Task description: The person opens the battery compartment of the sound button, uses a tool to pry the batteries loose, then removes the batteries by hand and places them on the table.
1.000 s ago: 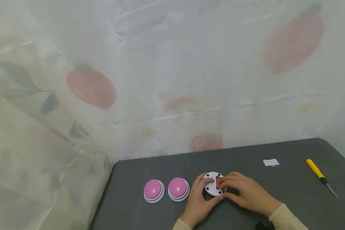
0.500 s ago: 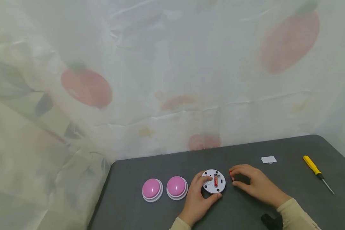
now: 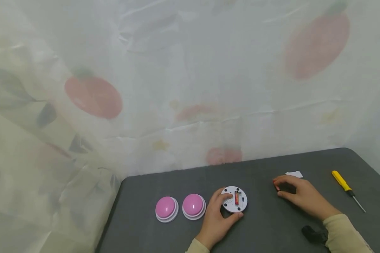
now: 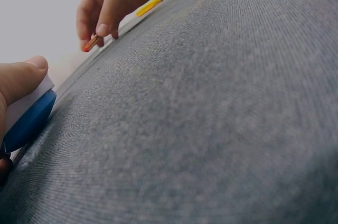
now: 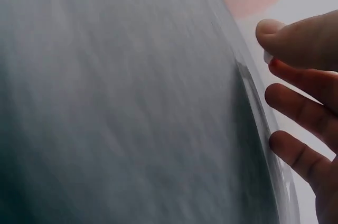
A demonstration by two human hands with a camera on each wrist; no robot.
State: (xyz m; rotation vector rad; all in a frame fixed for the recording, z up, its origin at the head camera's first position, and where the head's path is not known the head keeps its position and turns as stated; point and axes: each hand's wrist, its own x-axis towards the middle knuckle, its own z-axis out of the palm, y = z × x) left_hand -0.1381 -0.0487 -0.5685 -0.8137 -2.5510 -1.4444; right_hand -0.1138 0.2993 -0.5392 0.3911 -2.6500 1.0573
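Note:
My left hand grips a round white push button turned underside up, thumb at its near rim and fingers across its left side. One red battery lies in its uncovered compartment, with a bare slot beside it. From the left wrist view, the button's downward side is a blue dome. To the right, my right hand pinches a second red battery between thumb and fingers, above the table. In the right wrist view, only a small end of it shows by the thumb.
Two pink push buttons with white bases stand left of my left hand. A small white cover lies behind my right hand, partly hidden. Farther right is a yellow-handled screwdriver. A patterned curtain hangs behind the dark table.
My right hand has lifted one battery out of the compartment and carried it to the right, near the white cover. My left hand keeps its grip on the push button.

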